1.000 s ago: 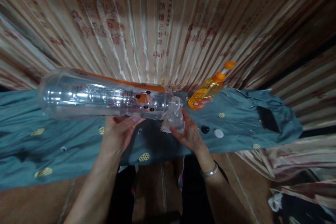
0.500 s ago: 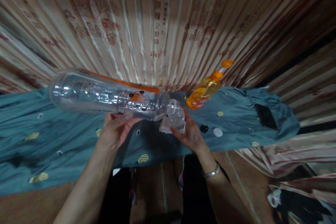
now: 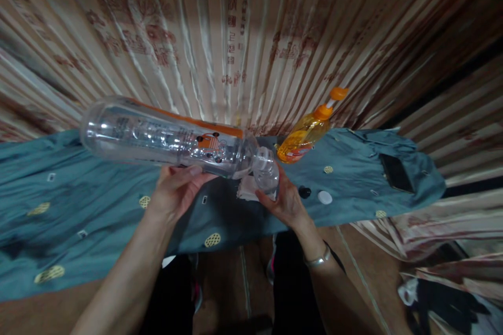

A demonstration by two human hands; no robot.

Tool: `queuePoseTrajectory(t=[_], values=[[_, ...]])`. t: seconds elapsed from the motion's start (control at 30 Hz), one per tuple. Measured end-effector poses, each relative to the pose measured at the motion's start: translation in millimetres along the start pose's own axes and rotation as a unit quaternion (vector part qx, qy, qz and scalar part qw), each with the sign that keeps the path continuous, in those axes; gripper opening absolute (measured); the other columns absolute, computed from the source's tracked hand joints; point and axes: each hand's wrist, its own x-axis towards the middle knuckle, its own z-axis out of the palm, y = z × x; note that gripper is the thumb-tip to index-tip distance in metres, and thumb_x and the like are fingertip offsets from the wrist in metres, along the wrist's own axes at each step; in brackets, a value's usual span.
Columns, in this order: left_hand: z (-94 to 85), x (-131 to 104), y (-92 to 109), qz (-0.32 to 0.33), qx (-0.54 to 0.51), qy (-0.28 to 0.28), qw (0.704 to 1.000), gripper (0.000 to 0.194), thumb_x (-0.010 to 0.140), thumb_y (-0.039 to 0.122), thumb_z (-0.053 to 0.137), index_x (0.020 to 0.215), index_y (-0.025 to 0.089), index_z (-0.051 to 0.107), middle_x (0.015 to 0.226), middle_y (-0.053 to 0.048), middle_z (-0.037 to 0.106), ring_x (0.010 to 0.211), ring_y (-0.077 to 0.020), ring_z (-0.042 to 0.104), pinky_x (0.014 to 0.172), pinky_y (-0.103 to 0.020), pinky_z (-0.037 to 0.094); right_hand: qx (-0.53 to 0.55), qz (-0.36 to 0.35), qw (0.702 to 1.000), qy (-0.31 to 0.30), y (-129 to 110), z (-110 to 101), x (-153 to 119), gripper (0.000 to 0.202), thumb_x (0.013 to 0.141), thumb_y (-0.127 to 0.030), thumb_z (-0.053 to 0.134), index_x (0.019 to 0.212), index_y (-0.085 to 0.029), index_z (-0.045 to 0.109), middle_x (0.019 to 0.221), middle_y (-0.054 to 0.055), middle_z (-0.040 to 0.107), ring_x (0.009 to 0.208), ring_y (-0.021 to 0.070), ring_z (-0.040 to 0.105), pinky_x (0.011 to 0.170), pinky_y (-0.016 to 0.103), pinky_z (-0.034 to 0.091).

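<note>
A large clear plastic bottle (image 3: 165, 138) with an orange band and a printed orange vehicle lies nearly level across the view. My left hand (image 3: 176, 188) is closed on its underside, thumb toward me. At its right end is a small clear rounded container (image 3: 267, 171), gripped by my right hand (image 3: 286, 199). The bottle's neck meets or lies close to the container's opening; I cannot tell if they touch. Just below them a folded white cloth or paper (image 3: 247, 188) rests on the teal cloth, partly hidden by my right hand.
Behind stands an orange pump bottle (image 3: 301, 141) of yellow liquid. To the right on the teal tablecloth (image 3: 346, 167) lie a black cap (image 3: 304, 192), a white cap (image 3: 325, 197) and a dark phone (image 3: 396, 172). A pleated curtain (image 3: 204, 36) hangs along the back.
The large bottle has shifted slightly to the right and its left end sits a little higher. Both hands keep their hold.
</note>
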Motion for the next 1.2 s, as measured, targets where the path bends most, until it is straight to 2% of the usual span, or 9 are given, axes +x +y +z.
queuePoseTrajectory(t=[0.2,0.37,0.47,0.57,0.7,0.87,1.07,1.2], values=[[6.2,-4,-3,0.004,-0.017,0.019,1.000,0.078,0.043,0.027,0.106,0.116,0.029,0.077,0.096,-0.003,0.085,0.084,-0.0278,0.081,0.095,-0.061,0.066,0.004,0.004,1.000,0.004,-4,-1,0,0.083,0.089,-0.038,0.076,0.160,-0.018,0.038,0.143,0.023,0.069,0.125,0.0415,0.072,0.105,0.063,0.061],[9.2,-6,1,0.019,-0.015,0.029,0.999,0.072,0.047,0.019,0.101,0.114,0.030,0.077,0.094,-0.001,0.085,0.089,-0.0322,0.082,0.101,-0.065,0.063,-0.008,-0.002,1.000,0.002,-4,0,0,0.081,0.090,-0.043,0.074,0.158,-0.017,0.038,0.144,0.023,0.068,0.126,0.0417,0.071,0.104,0.060,0.061],[5.1,-8,-1,0.025,-0.012,0.016,0.999,0.072,0.053,0.015,0.096,0.120,0.033,0.076,0.095,-0.001,0.084,0.095,-0.0330,0.082,0.102,-0.063,0.063,-0.013,0.000,1.000,-0.005,-4,1,0,0.081,0.091,-0.044,0.074,0.158,-0.016,0.038,0.146,0.023,0.067,0.129,0.0409,0.070,0.106,0.059,0.061],[-0.9,-9,-3,0.032,-0.005,0.005,0.999,0.069,0.058,0.016,0.094,0.122,0.035,0.076,0.099,-0.002,0.084,0.091,-0.0307,0.082,0.099,-0.059,0.065,-0.012,-0.004,1.000,-0.006,-4,1,0,0.082,0.090,-0.043,0.074,0.159,-0.017,0.037,0.149,0.023,0.065,0.133,0.0400,0.068,0.109,0.059,0.059],[-3.3,-10,-2,0.038,0.009,0.019,0.999,0.069,0.056,0.015,0.094,0.120,0.036,0.076,0.099,-0.002,0.084,0.086,-0.0282,0.082,0.095,-0.055,0.068,-0.012,-0.005,1.000,-0.011,-5,1,1,0.083,0.089,-0.041,0.075,0.159,-0.018,0.037,0.150,0.023,0.064,0.133,0.0397,0.067,0.109,0.060,0.059],[5.1,-11,1,0.038,0.005,0.038,0.999,0.073,0.051,0.014,0.095,0.119,0.034,0.077,0.102,-0.003,0.084,0.081,-0.0272,0.081,0.093,-0.056,0.068,-0.012,-0.016,1.000,-0.001,-4,2,0,0.083,0.090,-0.038,0.074,0.159,-0.015,0.036,0.148,0.024,0.065,0.132,0.0402,0.068,0.107,0.060,0.060],[10.9,-13,3,0.034,0.024,0.044,0.998,0.074,0.049,0.016,0.096,0.118,0.035,0.077,0.108,-0.005,0.084,0.103,-0.0373,0.080,0.099,-0.064,0.064,-0.014,-0.011,1.000,-0.005,-4,1,0,0.083,0.090,-0.040,0.075,0.159,-0.016,0.035,0.147,0.023,0.065,0.132,0.0401,0.068,0.106,0.060,0.061],[12.7,-13,4,0.038,0.031,0.062,0.997,0.079,0.045,0.019,0.098,0.119,0.034,0.077,0.110,-0.007,0.084,0.106,-0.0407,0.079,0.099,-0.065,0.064,-0.012,-0.005,1.000,-0.006,-5,1,0,0.082,0.090,-0.041,0.075,0.158,-0.016,0.038,0.148,0.023,0.065,0.132,0.0408,0.068,0.107,0.061,0.060]])
